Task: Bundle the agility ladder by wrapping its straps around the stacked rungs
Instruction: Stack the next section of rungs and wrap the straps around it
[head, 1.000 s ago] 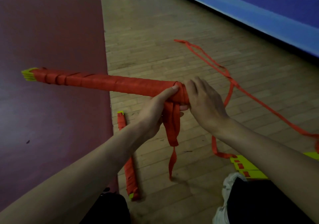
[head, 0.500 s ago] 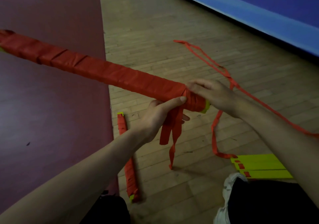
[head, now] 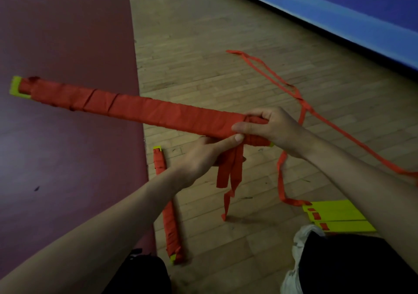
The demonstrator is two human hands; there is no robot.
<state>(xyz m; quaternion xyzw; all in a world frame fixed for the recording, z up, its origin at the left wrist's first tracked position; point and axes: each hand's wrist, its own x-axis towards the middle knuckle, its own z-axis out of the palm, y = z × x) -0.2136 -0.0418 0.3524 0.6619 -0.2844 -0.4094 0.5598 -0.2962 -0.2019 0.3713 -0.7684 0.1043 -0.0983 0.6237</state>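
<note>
A long bundle of stacked yellow-green rungs wrapped in red strap [head: 140,110] is held level in front of me, its yellow tip showing at the far left. My right hand [head: 269,127] grips the bundle's near end from above. My left hand [head: 203,155] holds it from below, thumb pressed on the wrap where loose red strap ends [head: 230,171] hang down.
A second wrapped bundle [head: 168,205] lies on the wooden floor beside a dark red mat [head: 63,44]. Loose yellow-green rungs [head: 339,219] with a long red strap [head: 294,94] trail across the floor at right. A blue wall pad [head: 339,10] runs behind. My knees and a white shoe are below.
The bundle's far end has swung down and rightward to nearly level, so its yellow tip is in view again. My right hand has closed over the near end.
</note>
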